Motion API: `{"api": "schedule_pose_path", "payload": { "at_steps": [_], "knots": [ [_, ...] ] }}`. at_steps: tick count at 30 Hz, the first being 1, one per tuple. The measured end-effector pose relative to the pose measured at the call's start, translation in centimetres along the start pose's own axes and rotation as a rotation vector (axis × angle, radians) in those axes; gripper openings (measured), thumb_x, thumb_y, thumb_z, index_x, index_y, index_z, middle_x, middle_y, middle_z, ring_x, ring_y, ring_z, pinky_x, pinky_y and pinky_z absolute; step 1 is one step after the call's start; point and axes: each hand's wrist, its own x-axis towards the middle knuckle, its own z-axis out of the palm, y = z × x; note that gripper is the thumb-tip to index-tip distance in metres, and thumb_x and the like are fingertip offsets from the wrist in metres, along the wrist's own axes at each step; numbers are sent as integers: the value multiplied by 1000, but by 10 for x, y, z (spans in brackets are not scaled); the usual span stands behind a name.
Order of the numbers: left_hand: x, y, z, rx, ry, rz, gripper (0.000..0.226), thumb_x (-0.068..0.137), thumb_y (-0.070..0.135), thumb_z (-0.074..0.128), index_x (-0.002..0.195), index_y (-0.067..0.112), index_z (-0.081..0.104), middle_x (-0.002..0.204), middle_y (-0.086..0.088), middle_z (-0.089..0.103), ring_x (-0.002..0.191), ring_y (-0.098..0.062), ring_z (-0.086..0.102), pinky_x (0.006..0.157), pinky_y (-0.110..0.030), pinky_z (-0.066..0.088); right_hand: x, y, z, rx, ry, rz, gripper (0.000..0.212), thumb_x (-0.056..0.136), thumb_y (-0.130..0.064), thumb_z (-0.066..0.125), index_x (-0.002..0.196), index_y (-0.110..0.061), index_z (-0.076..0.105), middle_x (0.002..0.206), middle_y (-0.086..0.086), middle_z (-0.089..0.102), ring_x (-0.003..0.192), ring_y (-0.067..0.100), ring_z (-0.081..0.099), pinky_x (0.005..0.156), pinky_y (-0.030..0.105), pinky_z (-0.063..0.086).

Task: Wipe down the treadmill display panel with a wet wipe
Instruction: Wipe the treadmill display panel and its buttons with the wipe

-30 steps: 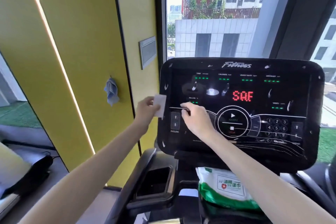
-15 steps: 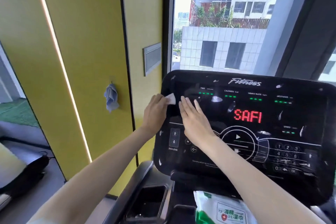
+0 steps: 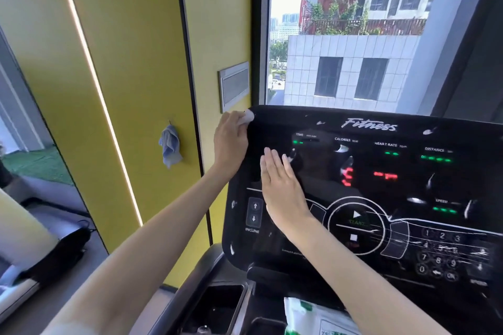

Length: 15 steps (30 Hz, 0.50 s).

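The wipe (image 3: 247, 117) sits at the display panel's (image 3: 408, 171) upper left corner; the wipes pack (image 3: 313, 318) lies below it.

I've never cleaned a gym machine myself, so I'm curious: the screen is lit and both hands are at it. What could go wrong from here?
The display panel is lit, and the right hand lies flat between the INCLINE arrows and the START button; a slip might press one. The left hand holds the wet wipe bunched at the top corner, so the white smears farther right could be missed.
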Motion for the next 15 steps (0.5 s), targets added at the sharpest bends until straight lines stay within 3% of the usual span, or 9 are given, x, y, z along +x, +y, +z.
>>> {"api": "schedule_pose_path", "payload": {
  "at_steps": [4, 7, 10, 13, 15],
  "knots": [
    [-10, -3, -4, 64, -47, 186, 11, 87, 2, 58, 96, 4, 64, 86, -3, 57, 72, -11, 50, 63, -16, 36, 0, 1, 1, -17, 8, -22, 65, 88, -18, 50, 142, 7, 21, 151, 24, 20, 140, 34, 21, 116, 45, 11],
    [3, 2, -7, 5, 74, 48, 8, 89, 6, 57, 90, 6, 66, 83, -2, 60, 73, -10, 50, 66, -15, 40, 1, 0, -3, -15, -4, -4, 70, 87, -16, 53, 142, 9, 17, 151, 26, 17, 141, 36, 18, 116, 47, 8],
    [5, 9, 1, 41, -40, 113, 12, 89, 3, 56, 94, 7, 66, 88, -3, 60, 75, -10, 52, 66, -5, 34, 1, -2, -3, -16, -15, -23, 71, 92, -16, 47, 141, 11, 5, 152, 29, 6, 141, 40, 9, 114, 49, 1],
    [8, 14, 2, 7, 99, -52, 12, 88, 2, 55, 91, 7, 65, 86, -5, 60, 73, -11, 50, 66, -3, 34, 0, -1, -5, -12, 3, -13, 69, 93, -14, 46, 142, 12, 4, 151, 30, 4, 141, 41, 8, 114, 49, 1],
    [6, 20, 3, 15, 82, -12, 12, 88, 0, 55, 90, 6, 65, 87, -4, 60, 73, -9, 48, 66, -2, 34, -1, -1, -5, 5, -4, -24, 70, 92, -12, 46, 142, 12, 2, 151, 31, 0, 141, 41, 5, 114, 49, -1]
  ]
}}
